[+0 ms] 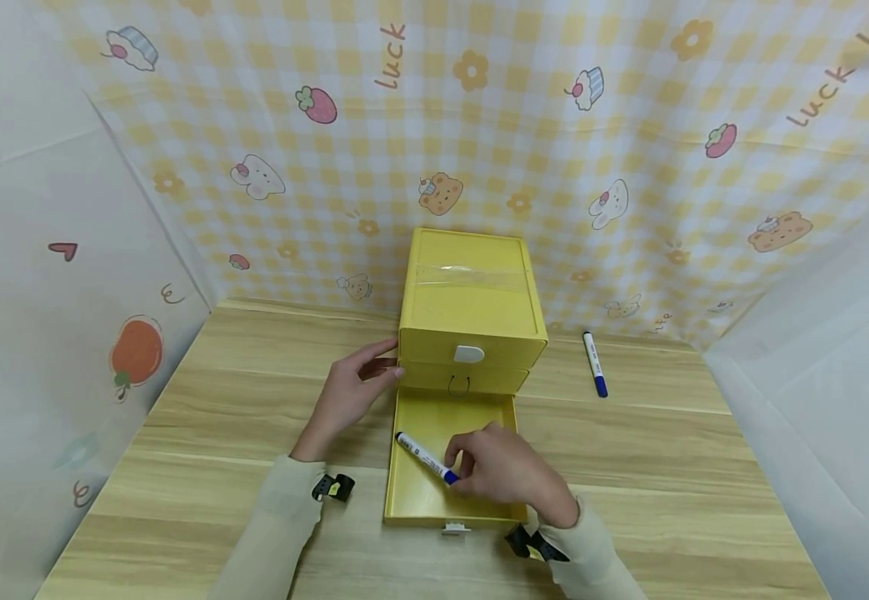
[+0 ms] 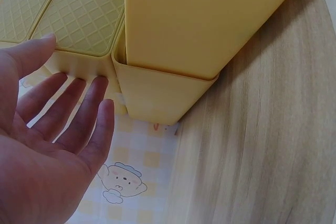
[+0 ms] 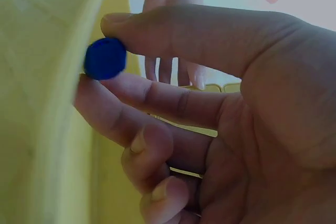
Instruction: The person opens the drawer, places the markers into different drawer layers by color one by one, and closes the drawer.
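Note:
A yellow drawer box (image 1: 471, 292) stands against the back cloth, its bottom drawer (image 1: 413, 498) pulled out toward me. Inside that drawer lies a white marker (image 1: 421, 452) with a blue end, slanted toward the right. My right hand (image 1: 505, 467) pinches the marker's blue end (image 3: 105, 59) between thumb and fingers, low over the drawer floor. At the box's left side is my left hand (image 1: 347, 392), thumb and fingertips touching or very near its wall. Its fingers (image 2: 94, 95) are loosely extended and hold nothing.
Another white marker (image 1: 595, 362) with a blue end lies on the wooden table (image 1: 629, 467), right of the box. A yellow checked cloth (image 1: 404, 150) hangs behind, with white cloth at both sides. Clear tape (image 1: 471, 275) crosses the box top.

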The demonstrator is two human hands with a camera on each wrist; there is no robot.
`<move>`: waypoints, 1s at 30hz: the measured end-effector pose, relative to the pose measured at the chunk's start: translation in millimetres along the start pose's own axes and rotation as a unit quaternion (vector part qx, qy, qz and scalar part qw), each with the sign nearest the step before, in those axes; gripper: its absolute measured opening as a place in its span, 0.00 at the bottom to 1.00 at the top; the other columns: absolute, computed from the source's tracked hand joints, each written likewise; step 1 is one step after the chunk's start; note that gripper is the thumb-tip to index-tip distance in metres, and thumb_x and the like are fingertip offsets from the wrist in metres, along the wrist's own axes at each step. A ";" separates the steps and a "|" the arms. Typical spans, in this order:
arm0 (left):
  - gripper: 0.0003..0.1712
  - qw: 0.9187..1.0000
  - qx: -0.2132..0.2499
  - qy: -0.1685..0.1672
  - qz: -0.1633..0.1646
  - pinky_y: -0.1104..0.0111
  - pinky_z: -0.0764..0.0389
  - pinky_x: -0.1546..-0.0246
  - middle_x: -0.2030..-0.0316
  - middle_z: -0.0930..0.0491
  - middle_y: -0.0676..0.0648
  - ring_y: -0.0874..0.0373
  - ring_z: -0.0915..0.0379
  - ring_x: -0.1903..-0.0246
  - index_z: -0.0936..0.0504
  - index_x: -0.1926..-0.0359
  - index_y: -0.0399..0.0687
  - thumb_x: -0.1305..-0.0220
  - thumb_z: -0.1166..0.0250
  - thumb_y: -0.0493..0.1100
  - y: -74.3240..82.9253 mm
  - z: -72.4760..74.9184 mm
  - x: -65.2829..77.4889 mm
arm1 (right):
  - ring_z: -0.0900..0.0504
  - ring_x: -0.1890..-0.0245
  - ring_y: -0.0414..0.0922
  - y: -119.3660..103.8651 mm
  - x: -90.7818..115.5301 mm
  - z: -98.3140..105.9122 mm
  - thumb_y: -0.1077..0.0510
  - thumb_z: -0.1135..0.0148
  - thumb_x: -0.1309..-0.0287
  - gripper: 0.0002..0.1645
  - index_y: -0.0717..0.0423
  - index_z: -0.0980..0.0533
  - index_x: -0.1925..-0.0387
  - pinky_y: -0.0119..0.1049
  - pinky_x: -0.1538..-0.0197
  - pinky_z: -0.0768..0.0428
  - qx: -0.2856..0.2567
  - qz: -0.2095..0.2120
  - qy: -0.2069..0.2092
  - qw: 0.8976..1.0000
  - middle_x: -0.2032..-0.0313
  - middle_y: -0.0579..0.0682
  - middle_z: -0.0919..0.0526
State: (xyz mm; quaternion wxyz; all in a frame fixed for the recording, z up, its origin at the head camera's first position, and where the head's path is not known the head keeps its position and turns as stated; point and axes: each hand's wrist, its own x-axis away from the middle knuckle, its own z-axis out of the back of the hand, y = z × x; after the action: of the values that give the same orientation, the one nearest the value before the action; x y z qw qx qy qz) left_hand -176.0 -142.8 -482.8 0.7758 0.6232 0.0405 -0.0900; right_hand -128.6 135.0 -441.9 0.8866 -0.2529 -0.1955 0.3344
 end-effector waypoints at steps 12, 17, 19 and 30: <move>0.30 1.000 -0.001 -0.002 -0.003 0.58 0.11 0.43 0.37 0.15 0.37 0.41 0.15 0.39 0.20 0.26 0.40 0.25 0.25 0.40 -3.2 0.8 -0.5 | 0.25 0.76 0.29 8.8 2.3 9.1 0.64 0.21 0.43 0.11 0.57 0.12 0.57 0.30 0.71 0.23 0.003 0.027 0.057 0.998 0.72 0.35 0.15; 0.30 1.000 -0.001 -0.002 -0.004 0.59 0.11 0.43 0.36 0.15 0.37 0.41 0.15 0.39 0.20 0.26 0.40 0.24 0.25 0.41 -3.3 1.1 -0.3 | 0.26 0.77 0.29 18.6 8.5 22.6 0.63 0.22 0.41 0.07 0.56 0.12 0.60 0.30 0.71 0.23 0.008 0.019 0.124 0.992 0.72 0.35 0.15; 0.30 1.000 -0.003 -0.001 -0.004 0.58 0.11 0.43 0.36 0.15 0.38 0.41 0.15 0.39 0.20 0.26 0.40 0.24 0.25 0.41 -3.3 1.2 -0.4 | 0.26 0.77 0.29 24.4 11.7 28.8 0.63 0.23 0.39 0.05 0.56 0.12 0.62 0.30 0.71 0.22 0.004 0.018 0.153 0.988 0.73 0.35 0.16; 0.31 1.000 -0.003 0.000 -0.004 0.59 0.11 0.43 0.34 0.16 0.38 0.41 0.15 0.40 0.20 0.26 0.39 0.25 0.25 0.39 -1.1 0.2 -0.5 | 0.17 0.70 0.39 66.6 33.0 60.4 0.60 0.26 0.30 0.03 0.54 0.11 0.63 0.34 0.66 0.18 -0.025 -0.061 0.273 0.960 0.70 0.39 0.13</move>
State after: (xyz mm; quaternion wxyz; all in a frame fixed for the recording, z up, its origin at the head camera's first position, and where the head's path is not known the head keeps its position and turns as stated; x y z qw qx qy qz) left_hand -176.7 -143.2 -483.8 0.7772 0.6208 0.0439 -0.0931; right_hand -169.6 220.2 -426.5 0.9185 -0.3441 0.0309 0.1924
